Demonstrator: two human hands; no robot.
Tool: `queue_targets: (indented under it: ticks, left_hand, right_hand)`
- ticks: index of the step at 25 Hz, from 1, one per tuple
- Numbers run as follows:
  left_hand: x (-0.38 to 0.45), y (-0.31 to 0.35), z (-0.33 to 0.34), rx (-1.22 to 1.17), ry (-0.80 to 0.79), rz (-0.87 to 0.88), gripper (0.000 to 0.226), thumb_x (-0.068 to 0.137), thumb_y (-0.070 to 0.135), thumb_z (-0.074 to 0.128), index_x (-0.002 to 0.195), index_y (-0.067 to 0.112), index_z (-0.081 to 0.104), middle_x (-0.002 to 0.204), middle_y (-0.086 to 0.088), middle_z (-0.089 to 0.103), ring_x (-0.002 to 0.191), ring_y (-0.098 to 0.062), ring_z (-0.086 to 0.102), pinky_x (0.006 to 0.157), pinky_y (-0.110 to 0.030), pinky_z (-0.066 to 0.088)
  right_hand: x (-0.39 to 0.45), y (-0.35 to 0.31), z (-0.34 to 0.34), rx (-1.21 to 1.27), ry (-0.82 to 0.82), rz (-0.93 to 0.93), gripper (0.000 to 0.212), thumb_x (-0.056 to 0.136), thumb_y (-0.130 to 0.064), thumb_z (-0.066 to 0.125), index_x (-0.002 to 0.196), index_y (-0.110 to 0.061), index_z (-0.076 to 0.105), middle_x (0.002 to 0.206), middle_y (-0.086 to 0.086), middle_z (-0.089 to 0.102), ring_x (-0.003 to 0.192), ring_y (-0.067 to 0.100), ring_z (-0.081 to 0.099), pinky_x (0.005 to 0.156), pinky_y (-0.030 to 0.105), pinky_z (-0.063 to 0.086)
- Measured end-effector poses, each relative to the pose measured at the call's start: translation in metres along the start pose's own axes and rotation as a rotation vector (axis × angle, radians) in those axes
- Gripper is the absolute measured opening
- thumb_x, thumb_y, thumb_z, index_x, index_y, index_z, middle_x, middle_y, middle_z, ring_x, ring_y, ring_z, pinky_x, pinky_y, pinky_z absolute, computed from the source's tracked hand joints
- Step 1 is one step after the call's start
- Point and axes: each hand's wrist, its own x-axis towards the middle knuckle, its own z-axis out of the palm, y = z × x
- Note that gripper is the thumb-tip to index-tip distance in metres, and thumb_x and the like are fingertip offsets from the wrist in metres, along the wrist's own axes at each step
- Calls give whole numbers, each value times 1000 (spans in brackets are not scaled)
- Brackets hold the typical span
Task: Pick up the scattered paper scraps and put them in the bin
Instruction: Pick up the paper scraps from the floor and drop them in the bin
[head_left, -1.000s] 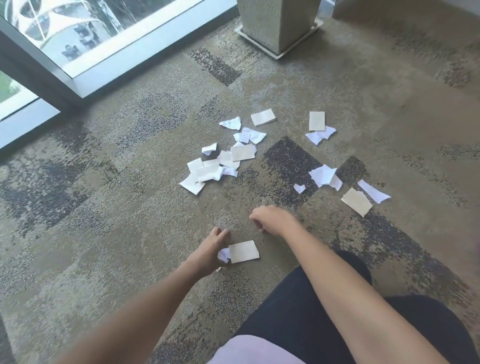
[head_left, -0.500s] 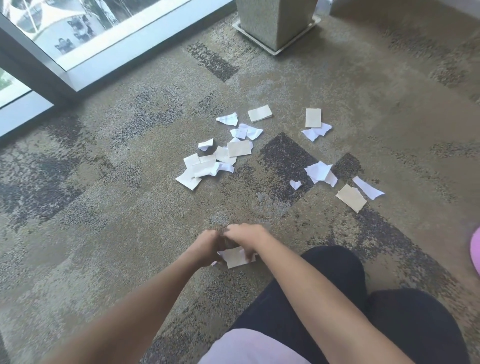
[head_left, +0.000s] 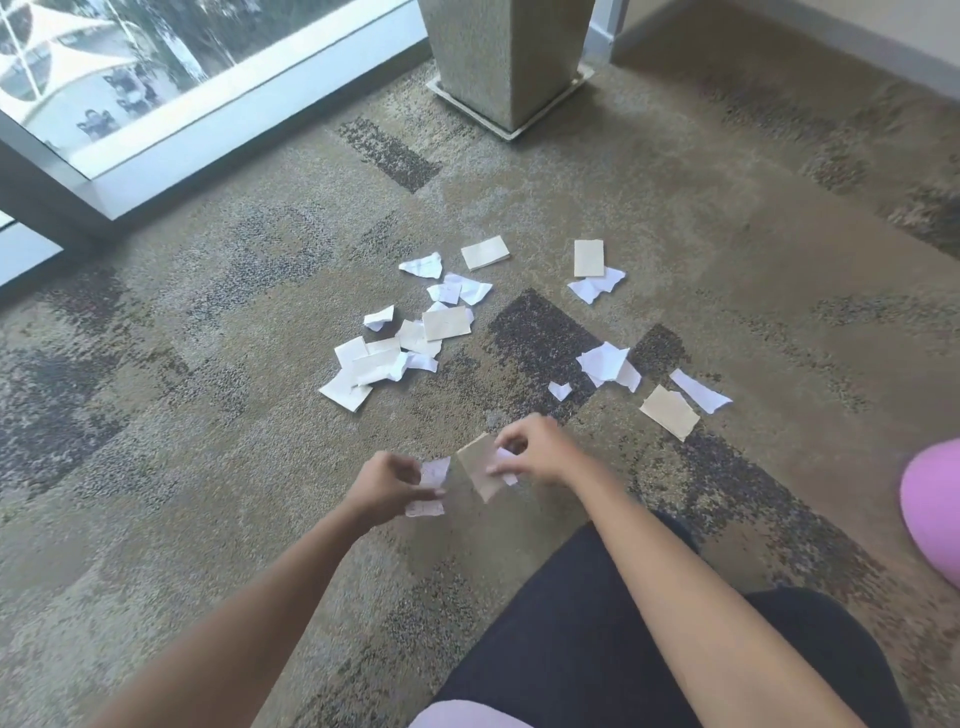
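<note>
Over the mottled brown carpet floor, the left hand pinches a white torn paper scrap, its grip clamped on it, while the right hand pinches a tan rectangular paper scrap, grip likewise clamped. Beyond the hands lies a scattered cluster of white and tan paper scraps. A pink rounded object sits right of the hands, at the frame edge.

Mottled brown-and-grey carpet with darker rectangular patches covers the floor. A floor-level window with a pale frame fills the upper left, admitting daylight. A speckled stone pedestal on a square base stands at top centre, beside a beige wall at upper right.
</note>
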Motion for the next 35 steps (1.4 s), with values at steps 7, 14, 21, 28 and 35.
queue_targets:
  ticks: [7,14,21,28,35]
  left_hand:
    - [38,122,52,-14,64,193,34,68,42,84,63,12,70,88,0,73,65,-1,59,71,-27,53]
    - [101,241,99,494,-116,488,19,74,40,80,82,24,73,161,8,16,150,-28,-8,107,-75,11]
    - [140,262,112,885,-349,565,10,77,16,80,83,23,75,162,18,6,149,-29,-16,99,-83,7]
    - [148,268,121,957,-229,725,13,69,19,85,78,21,76,121,-4,47,113,-22,47,94,-39,48]
    - [147,252,93,712,-189,469,22,70,18,86,90,15,77,99,-2,73,89,-18,66,84,-31,55]
  right_hand:
    - [-43,96,-98,134,522,160,33,84,-29,76,56,-24,59,68,-14,58,71,16,49,63,27,33]
    - [-41,156,-135,-261,351,340,12,76,-43,79,84,-39,70,163,-16,-6,151,31,-15,113,64,-11]
    - [-47,154,-95,-312,403,317,12,80,-39,76,83,-28,73,164,-7,8,150,29,5,117,54,17]
    - [-46,147,-87,-368,484,359,28,82,-41,74,107,-29,74,142,-6,36,125,22,35,104,44,36]
    - [-39,146,-89,-335,456,460,37,83,-43,72,119,-33,68,126,-2,44,118,23,39,99,41,33]
